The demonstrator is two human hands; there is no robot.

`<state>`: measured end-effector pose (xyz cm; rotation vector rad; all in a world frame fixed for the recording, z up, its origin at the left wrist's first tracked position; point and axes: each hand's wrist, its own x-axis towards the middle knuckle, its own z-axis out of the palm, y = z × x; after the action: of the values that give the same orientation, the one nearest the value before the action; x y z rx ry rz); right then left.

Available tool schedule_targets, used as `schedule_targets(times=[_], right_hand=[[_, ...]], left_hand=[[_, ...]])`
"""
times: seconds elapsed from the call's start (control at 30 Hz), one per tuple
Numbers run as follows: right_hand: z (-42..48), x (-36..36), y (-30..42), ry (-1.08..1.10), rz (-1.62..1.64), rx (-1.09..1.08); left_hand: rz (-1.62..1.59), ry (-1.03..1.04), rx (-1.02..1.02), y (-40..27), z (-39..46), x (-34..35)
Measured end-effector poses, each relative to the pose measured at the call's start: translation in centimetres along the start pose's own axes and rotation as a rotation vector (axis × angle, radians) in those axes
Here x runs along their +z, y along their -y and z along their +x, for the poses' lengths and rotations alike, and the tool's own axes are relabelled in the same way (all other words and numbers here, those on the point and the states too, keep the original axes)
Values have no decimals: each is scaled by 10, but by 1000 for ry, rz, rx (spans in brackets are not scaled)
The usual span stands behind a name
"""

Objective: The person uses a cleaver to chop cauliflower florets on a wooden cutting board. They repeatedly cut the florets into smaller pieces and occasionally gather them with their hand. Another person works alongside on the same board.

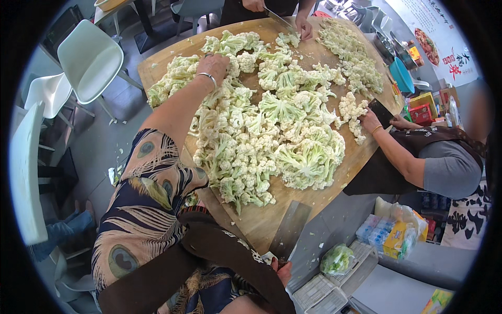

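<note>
Cauliflower pieces [243, 125] cover much of a wooden table [261, 219], with a large cut head [308, 163] lying near the front edge. My left hand [213, 67], a silver bangle at its wrist, reaches far over the table and rests on the cauliflower at the upper left; whether its fingers grip a piece cannot be told. Low in the picture, my right hand [282, 271] holds a cleaver [291, 227] by its handle, the broad blade over the table's near corner. Part of that hand is hidden behind my brown apron.
Across the table, a person's hands [304, 27] cut cauliflower with a knife [278, 19]. On the right, another person's hand [370, 119] touches florets beside a dark cleaver [380, 113]. Small florets [353, 55] lie upper right. White chairs [92, 61] stand left; plastic crates [321, 294] sit lower right.
</note>
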<state>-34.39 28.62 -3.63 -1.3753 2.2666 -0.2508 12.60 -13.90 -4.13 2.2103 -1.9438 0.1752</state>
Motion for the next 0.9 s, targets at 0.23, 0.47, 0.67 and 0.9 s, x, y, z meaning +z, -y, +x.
schedule_targets(times=[0.23,0.47,0.67,0.9], right_hand=[[-1,0,5,-19,-16,-17],[2,0,3,-12,-13,-79],[1,-7,14,9,-23,-90],[2,-3,5,34,51,-63]], left_hand=[[-212,-151,-14,13,13,18],[-1176,-153,-263,41,29,21],[-1530,-229,-447,40,24,-5],[-1462,-217,-475,33,23,15]])
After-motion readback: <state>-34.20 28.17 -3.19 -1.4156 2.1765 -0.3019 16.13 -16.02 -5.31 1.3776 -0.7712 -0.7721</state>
